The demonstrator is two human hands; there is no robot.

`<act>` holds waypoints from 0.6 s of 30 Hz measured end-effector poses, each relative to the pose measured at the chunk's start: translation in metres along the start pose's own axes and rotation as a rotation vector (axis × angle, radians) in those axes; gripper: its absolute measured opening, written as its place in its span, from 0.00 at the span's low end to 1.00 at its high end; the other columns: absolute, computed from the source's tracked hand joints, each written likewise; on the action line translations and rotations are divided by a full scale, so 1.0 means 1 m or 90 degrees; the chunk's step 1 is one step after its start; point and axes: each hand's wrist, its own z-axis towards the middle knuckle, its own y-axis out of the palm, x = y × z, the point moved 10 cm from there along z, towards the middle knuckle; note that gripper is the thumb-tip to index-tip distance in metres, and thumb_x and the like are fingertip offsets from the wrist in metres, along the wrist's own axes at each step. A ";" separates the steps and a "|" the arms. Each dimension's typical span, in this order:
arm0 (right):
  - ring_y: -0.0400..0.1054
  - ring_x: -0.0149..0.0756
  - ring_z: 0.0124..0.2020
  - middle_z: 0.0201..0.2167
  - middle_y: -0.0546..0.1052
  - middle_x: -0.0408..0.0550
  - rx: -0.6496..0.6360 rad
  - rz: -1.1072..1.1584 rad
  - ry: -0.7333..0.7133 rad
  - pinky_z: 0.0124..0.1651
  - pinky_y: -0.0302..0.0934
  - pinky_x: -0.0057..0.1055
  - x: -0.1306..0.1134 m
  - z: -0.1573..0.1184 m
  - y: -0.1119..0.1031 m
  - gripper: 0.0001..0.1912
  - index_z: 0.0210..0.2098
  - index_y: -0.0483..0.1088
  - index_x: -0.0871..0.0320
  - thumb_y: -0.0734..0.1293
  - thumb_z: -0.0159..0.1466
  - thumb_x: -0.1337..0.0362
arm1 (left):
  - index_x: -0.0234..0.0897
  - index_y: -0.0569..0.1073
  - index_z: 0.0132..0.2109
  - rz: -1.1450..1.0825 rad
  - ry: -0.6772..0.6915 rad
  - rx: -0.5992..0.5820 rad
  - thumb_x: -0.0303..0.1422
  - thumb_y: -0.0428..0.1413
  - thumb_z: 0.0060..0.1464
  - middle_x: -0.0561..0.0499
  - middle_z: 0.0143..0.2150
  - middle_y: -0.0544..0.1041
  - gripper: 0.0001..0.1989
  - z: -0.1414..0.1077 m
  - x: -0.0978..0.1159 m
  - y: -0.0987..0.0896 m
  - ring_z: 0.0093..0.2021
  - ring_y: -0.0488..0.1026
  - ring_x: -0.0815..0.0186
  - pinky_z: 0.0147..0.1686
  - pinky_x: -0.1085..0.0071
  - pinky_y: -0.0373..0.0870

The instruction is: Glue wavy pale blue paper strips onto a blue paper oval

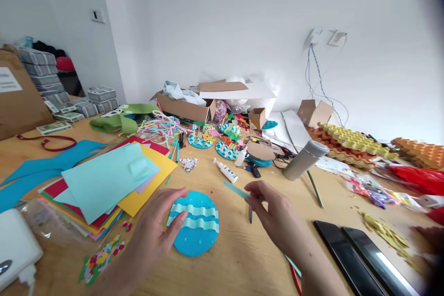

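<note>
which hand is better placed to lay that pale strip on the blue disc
Probably the right hand: it holds the pale strip near the blue disc. The left hand touches the disc, so it might steady it.

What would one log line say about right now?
left hand: at blue disc, thumb over it | right hand: holding pale strip | wavy strips: two, across disc
</note>
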 end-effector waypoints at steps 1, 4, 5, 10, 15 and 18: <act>0.69 0.37 0.31 0.30 0.75 0.47 -0.005 -0.012 -0.022 0.34 0.60 0.31 -0.011 0.004 -0.007 0.06 0.39 0.68 0.55 0.61 0.64 0.63 | 0.47 0.70 0.54 -0.017 -0.009 -0.010 0.34 0.55 0.60 0.49 0.52 0.76 0.15 0.003 0.002 0.001 0.53 0.72 0.61 0.52 0.65 0.70; 0.68 0.34 0.29 0.30 0.74 0.46 -0.028 -0.004 -0.071 0.32 0.59 0.29 -0.040 0.013 -0.017 0.06 0.36 0.70 0.55 0.62 0.64 0.65 | 0.46 0.72 0.54 -0.107 -0.110 -0.047 0.39 0.56 0.59 0.49 0.54 0.75 0.16 0.012 -0.008 0.007 0.55 0.71 0.59 0.55 0.62 0.69; 0.67 0.33 0.29 0.30 0.74 0.45 -0.042 0.017 -0.084 0.31 0.58 0.28 -0.049 0.015 -0.016 0.05 0.35 0.70 0.55 0.62 0.64 0.65 | 0.46 0.71 0.54 -0.147 -0.162 -0.057 0.40 0.56 0.59 0.48 0.55 0.74 0.17 0.015 -0.014 0.011 0.56 0.70 0.59 0.55 0.62 0.68; 0.65 0.29 0.25 0.24 0.72 0.41 -0.182 0.141 -0.090 0.28 0.56 0.25 -0.067 0.019 0.024 0.05 0.31 0.69 0.56 0.64 0.64 0.64 | 0.41 0.73 0.51 -0.310 -0.250 -0.066 0.42 0.61 0.54 0.47 0.51 0.76 0.20 0.033 -0.019 0.024 0.53 0.72 0.58 0.51 0.65 0.70; 0.62 0.28 0.24 0.23 0.71 0.40 -0.214 0.120 -0.067 0.26 0.52 0.25 -0.054 0.027 0.049 0.06 0.29 0.68 0.56 0.65 0.63 0.62 | 0.37 0.74 0.30 -0.299 -0.201 -0.088 0.41 0.57 0.56 0.53 0.28 0.74 0.12 0.047 -0.011 0.031 0.32 0.71 0.66 0.34 0.72 0.68; 0.62 0.29 0.24 0.22 0.71 0.40 -0.226 0.098 -0.048 0.25 0.50 0.26 -0.045 0.034 0.053 0.08 0.28 0.68 0.56 0.65 0.63 0.61 | 0.37 0.73 0.29 -0.281 -0.226 -0.080 0.42 0.57 0.55 0.53 0.26 0.73 0.14 0.049 -0.021 0.036 0.29 0.69 0.67 0.31 0.73 0.66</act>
